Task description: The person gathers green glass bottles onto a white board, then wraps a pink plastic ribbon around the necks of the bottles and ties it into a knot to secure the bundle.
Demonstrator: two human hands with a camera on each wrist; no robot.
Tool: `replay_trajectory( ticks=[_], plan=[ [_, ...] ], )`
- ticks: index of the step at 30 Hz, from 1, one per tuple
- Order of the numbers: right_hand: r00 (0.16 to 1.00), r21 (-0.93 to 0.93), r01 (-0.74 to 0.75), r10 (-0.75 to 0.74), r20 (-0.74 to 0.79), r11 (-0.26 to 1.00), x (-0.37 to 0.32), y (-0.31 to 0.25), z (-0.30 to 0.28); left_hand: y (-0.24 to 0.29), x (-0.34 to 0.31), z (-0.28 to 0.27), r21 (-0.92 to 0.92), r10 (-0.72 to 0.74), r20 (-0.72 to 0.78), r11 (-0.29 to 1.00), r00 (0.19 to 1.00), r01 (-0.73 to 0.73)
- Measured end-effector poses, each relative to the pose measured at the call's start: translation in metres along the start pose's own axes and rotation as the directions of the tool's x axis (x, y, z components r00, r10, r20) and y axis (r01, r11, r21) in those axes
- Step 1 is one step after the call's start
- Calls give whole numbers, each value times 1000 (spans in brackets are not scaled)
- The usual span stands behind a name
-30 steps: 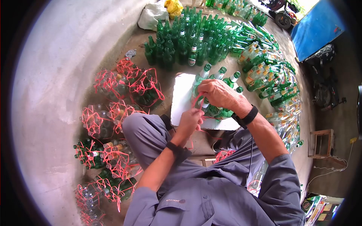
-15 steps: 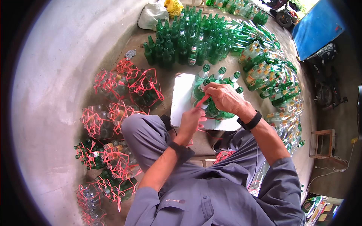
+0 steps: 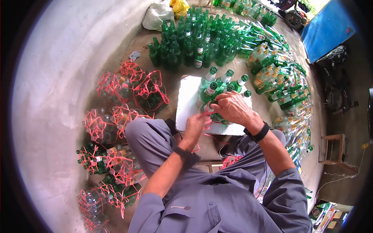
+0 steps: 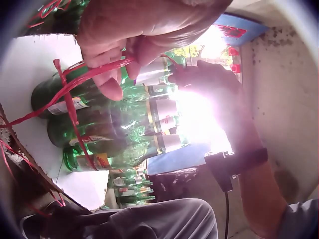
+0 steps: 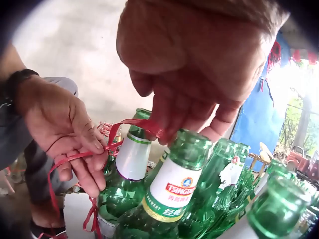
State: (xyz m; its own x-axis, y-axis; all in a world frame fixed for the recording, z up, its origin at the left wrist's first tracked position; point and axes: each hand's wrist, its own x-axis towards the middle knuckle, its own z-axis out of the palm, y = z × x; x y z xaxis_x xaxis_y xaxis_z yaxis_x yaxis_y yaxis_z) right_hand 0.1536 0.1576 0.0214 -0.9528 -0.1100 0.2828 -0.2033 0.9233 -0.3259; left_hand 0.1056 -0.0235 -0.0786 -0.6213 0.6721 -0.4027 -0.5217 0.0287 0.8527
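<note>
Several green glass bottles (image 5: pixel 172 189) stand bunched on a white board (image 3: pixel 186 93) in front of the person, with red plastic twine (image 4: pixel 72 109) passed around their bodies. My left hand (image 3: pixel 197 125) is at the near left side of the bunch and pinches the twine between thumb and fingers. Over the near bottle necks, my right hand (image 3: pixel 236 108) pinches another stretch of the same twine. In the right wrist view that stretch of twine (image 5: pixel 132 122) arches beside a bottle neck, and the right fingertips are close behind the necks.
Bottle bundles tied with red twine (image 3: pixel 149 91) line the floor on the left. Loose green bottles (image 3: pixel 194 39) stand upright beyond the board, and stacks of lying bottles (image 3: pixel 285 85) curve down the right. A small wooden stool (image 3: pixel 332 147) is at far right.
The right hand has moved from the farther left bottle neck toward the body and right, drawing the twine to a nearer neck. The left hand has stayed almost in place, still pinching the twine.
</note>
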Motion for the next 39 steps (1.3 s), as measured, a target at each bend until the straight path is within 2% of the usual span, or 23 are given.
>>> replay_trajectory(
  ticks=[3,4,5,6,7,8,9,10,11,12,13,15,16,18,22,26,30,32,34,36,38,39],
  plan=[
    [995,-59,-75,78,58,995,2,-6,2,-6,-4,-6,31,-6,16,1000,1000,6],
    [954,-64,-242,249,166,968,6,-12,-3,-9,-6,-9,31,-6,15,1000,1000,5],
    [872,-87,-400,408,270,912,9,-16,-5,-12,-9,-12,49,-78,6,996,997,78],
    [872,-87,-400,408,271,912,8,-17,-4,-15,-12,-16,67,-150,-5,986,989,150],
    [910,-19,-383,380,164,924,5,-19,-1,-21,-16,-18,67,-151,-6,986,989,151],
    [934,46,-357,354,54,933,4,-19,1,-27,-21,-21,141,-144,-23,979,989,146],
    [933,48,-358,355,55,933,2,-17,4,-29,-26,-23,215,-136,-39,966,990,142],
    [963,48,-271,271,2,961,1,-15,8,-32,-32,-25,216,-138,-40,966,990,144],
    [981,44,-182,184,-52,982,0,-13,10,-34,-36,-27,132,-165,-43,977,985,169],
    [981,46,-184,186,-53,982,-1,-13,11,-33,-41,-28,48,-191,-43,980,981,193],
    [983,30,-175,176,-45,984,-1,-13,12,-24,-49,-28,51,-193,-43,980,980,195],
    [985,17,-170,171,-37,985,-2,-14,13,-6,-67,-31,50,-83,-51,995,995,85],
    [987,-15,-160,160,-20,987,-1,-14,12,-2,-71,-37,54,-85,-48,995,995,87],
    [988,-48,-157,157,-6,986,1,-16,10,7,-76,-50,-178,-45,-39,983,998,37],
    [977,-39,-201,203,57,979,3,-15,11,62,-63,-41,-105,-16,-62,994,998,9],
    [976,-68,-186,192,98,980,5,-15,9,111,-49,2,-58,144,99,989,985,-138],
    [977,-106,-168,179,112,980,4,-11,16,122,-31,20,-64,115,192,992,975,-105],
    [981,-81,-165,172,93,983,0,-6,22,122,-26,26,-41,98,183,995,978,-92],
    [997,-28,-73,74,38,997,0,-6,20,122,-22,32,-9,145,236,989,961,-147],
    [994,23,-90,89,58,996,-2,-10,14,123,-25,34,18,108,266,993,958,-117],
    [997,-21,-67,68,32,998,-2,-12,12,121,-27,36,96,165,284,975,945,-199],
    [996,-1,-71,71,60,997,-3,-7,15,136,-39,35,169,122,291,970,949,-177]
  ],
)
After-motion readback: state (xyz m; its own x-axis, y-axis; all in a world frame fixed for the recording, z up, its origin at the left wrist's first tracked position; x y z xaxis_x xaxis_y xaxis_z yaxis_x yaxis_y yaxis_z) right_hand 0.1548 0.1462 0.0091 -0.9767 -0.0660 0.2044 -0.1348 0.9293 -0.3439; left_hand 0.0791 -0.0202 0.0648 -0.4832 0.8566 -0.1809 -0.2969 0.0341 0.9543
